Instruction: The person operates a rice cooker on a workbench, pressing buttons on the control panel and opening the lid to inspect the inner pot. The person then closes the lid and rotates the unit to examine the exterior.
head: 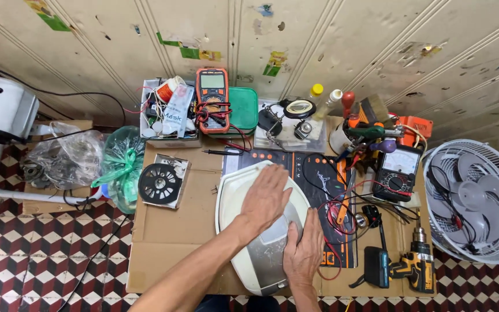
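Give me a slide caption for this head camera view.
Both hands, left and right, press flat on a white oval cover amid meters and tools.

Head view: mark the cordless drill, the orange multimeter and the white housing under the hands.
cordless drill (416, 270), head view, yellow-black body.
orange multimeter (212, 95), head view, middle of its face.
white housing (232, 196), head view, bare left rim.
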